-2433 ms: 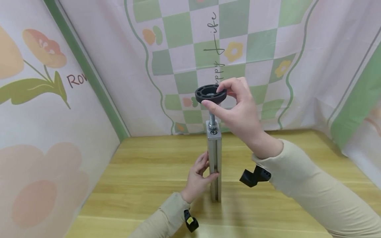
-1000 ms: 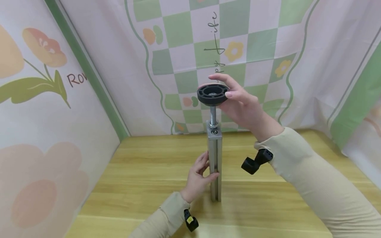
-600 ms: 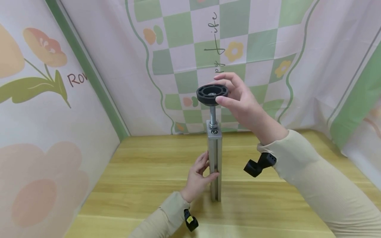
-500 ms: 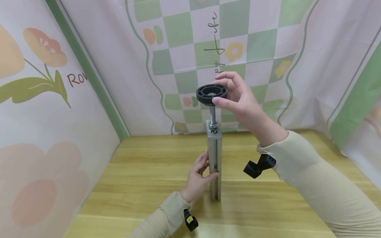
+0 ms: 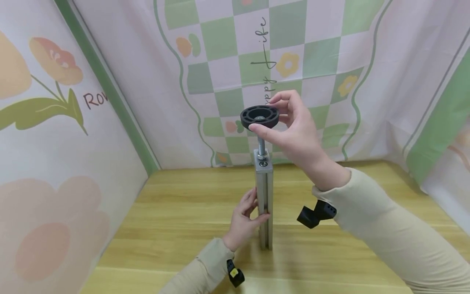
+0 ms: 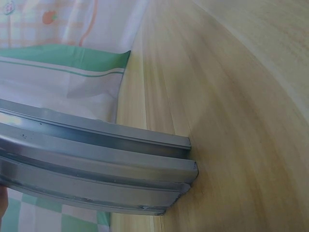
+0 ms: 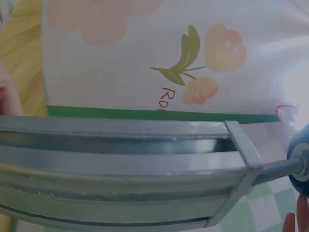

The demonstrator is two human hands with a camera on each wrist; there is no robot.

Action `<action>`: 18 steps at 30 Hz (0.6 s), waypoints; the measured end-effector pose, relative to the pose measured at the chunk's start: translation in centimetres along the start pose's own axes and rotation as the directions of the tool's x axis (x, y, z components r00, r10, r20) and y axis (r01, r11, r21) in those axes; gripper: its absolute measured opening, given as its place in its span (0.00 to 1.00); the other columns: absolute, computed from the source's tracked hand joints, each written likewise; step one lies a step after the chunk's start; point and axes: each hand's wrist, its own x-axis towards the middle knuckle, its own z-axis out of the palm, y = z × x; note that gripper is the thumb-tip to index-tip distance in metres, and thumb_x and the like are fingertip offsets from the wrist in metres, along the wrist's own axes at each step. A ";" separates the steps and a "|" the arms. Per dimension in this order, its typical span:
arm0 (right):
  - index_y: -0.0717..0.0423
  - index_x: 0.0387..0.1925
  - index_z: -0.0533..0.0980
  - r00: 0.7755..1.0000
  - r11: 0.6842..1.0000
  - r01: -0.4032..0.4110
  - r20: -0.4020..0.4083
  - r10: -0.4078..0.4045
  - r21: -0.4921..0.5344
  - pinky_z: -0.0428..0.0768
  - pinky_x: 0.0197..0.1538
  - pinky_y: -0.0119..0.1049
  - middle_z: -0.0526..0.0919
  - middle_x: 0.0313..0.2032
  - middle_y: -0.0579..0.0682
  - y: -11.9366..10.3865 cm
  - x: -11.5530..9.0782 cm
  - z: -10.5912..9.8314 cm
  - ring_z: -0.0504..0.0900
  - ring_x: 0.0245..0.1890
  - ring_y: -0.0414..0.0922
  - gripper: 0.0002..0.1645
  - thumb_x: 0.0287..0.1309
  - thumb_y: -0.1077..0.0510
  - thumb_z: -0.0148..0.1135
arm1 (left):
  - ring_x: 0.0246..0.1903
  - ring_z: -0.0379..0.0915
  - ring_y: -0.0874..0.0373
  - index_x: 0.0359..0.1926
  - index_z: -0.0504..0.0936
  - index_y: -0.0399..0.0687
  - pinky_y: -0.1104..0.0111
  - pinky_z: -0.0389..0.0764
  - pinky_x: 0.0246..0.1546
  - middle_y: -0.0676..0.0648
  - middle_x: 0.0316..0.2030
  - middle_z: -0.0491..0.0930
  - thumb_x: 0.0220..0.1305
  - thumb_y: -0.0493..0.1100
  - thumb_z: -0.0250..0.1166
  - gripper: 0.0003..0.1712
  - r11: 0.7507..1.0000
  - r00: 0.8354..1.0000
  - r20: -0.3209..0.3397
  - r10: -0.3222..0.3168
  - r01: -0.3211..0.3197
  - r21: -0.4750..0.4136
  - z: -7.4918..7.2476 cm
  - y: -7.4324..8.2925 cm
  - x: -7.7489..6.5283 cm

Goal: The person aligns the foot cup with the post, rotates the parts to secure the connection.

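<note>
An aluminium profile with side slots stands upright on the table. A metal end plate caps its top, and a threaded rod rises from the plate. On the rod sits a black round levelling foot. My left hand grips the profile's lower half, thumb on the near side. My right hand holds the foot's rim, thumb in front and fingers behind, partly hidden. The left wrist view shows the profile's lower end at the tabletop. In the right wrist view the rod meets the foot.
The wood-grain table runs back to a checked, printed curtain. Another printed cloth hangs along the left side, and a green-striped one on the right. Black camera mounts sit on both wrists.
My right thumb has swung from the foot's right edge round to its front left, with the wrist turning and dropping slightly. My left hand and the profile stay put.
</note>
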 end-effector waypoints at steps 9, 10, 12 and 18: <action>0.66 0.44 0.66 0.985 0.987 0.114 -0.114 -0.126 -0.110 0.71 0.51 0.31 0.72 0.39 0.42 0.2 -0.5 0.9 0.70 0.42 0.38 0.31 0.41 0.65 0.75 | 0.60 0.63 0.67 0.66 0.62 0.72 0.70 0.70 0.60 0.61 0.65 0.62 0.56 0.30 0.66 0.43 1.000 1.000 0.006 -0.002 0.002 -0.002 0.0 0.0 -0.1; 0.66 0.44 0.66 0.985 0.987 0.122 -0.112 -0.133 -0.102 0.71 0.51 0.31 0.72 0.39 0.42 0.3 -0.4 0.9 0.70 0.42 0.38 0.31 0.40 0.65 0.75 | 0.60 0.63 0.67 0.66 0.62 0.72 0.70 0.70 0.60 0.61 0.65 0.62 0.56 0.31 0.66 0.43 1.000 1.000 0.007 -0.005 0.005 -0.002 0.0 0.0 -0.1; 0.64 0.45 0.66 0.987 0.991 0.128 -0.089 -0.132 -0.042 0.70 0.51 0.31 0.72 0.38 0.42 0.6 -0.2 0.7 0.71 0.42 0.39 0.31 0.41 0.68 0.73 | 0.60 0.63 0.67 0.65 0.63 0.73 0.70 0.70 0.60 0.61 0.65 0.62 0.56 0.32 0.67 0.43 1.000 1.000 0.010 -0.010 0.010 -0.002 -0.1 -0.1 0.0; 0.53 0.52 0.64 0.987 0.912 0.002 0.148 -0.069 0.411 0.72 0.51 0.30 0.72 0.43 0.51 2.2 1.0 0.0 0.74 0.43 0.43 0.22 0.54 0.63 0.56 | 0.60 0.63 0.68 0.64 0.63 0.76 0.71 0.69 0.60 0.63 0.64 0.62 0.58 0.35 0.67 0.41 1.000 1.000 0.015 -0.012 0.012 -0.015 -0.1 0.0 0.0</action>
